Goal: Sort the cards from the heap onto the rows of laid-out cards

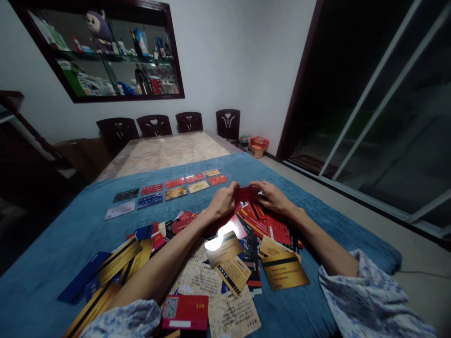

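Note:
A red card [245, 194] is held up over the far side of a loose heap of cards. My left hand [223, 202] pinches its left edge, and at the right edge are the closed fingers of my right hand [272, 196]. Under both hands, red and black cards [254, 218] overlap one another. Closer to me in the heap lie a gold card [224, 249] with a bright glare on it, another gold card [284, 271] with a dark stripe, and a red card with a square code [185, 311]. My left forearm hides part of the heap.
Several cards are laid out in two rows beyond the heap, among them a blue card [150, 200] and a white card [120, 211]. A blue cloth [88, 234] covers the near part of the table [176, 148]. Dark chairs [154, 126] stand past the far end.

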Motion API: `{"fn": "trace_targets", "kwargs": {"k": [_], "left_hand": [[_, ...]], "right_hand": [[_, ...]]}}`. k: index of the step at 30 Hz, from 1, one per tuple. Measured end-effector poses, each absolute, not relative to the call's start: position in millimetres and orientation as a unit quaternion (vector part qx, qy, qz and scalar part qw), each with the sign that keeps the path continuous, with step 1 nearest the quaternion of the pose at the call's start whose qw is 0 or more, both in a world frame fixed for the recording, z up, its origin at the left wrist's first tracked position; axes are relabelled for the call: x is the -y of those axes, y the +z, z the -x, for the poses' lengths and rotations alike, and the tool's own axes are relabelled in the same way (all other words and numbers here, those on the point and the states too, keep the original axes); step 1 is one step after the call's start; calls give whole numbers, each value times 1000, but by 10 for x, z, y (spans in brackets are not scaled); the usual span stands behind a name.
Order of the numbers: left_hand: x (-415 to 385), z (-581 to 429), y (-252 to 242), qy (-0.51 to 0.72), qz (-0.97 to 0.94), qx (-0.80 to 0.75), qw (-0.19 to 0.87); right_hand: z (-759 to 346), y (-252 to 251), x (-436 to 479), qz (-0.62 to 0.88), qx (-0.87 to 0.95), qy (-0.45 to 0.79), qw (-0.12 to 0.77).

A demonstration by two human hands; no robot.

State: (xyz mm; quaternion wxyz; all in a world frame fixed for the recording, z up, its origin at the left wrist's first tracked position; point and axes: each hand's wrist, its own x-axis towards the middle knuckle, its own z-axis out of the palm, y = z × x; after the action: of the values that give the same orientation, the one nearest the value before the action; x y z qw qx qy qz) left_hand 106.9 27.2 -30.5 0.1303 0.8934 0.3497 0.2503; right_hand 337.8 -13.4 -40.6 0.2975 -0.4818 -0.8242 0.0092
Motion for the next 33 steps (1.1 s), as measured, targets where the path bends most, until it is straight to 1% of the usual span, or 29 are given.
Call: {"fn": "trace_targets", "kwargs": {"k": [6,16,25,29,33], "left_hand": [[-232,-1074,-274,240,-894,-360,117],[-213,-1084,-223,262,-884,-358,148],[-223,-1085,-204,281,-875,-356,169],[-224,-1068,-174,270,-884,-345,162],[-196,-1051,-119,240,-900,-343,123]], "right_hand": [[-3370,-426,128,466,834,-4,297],[-3378,-461,128,468,832,-12,298],[-3321,-474,117,492,820,-83,279],[-3309,-452,133,497,818,-110,268],[-3309,-420,156,498,815,-142,258]]}}
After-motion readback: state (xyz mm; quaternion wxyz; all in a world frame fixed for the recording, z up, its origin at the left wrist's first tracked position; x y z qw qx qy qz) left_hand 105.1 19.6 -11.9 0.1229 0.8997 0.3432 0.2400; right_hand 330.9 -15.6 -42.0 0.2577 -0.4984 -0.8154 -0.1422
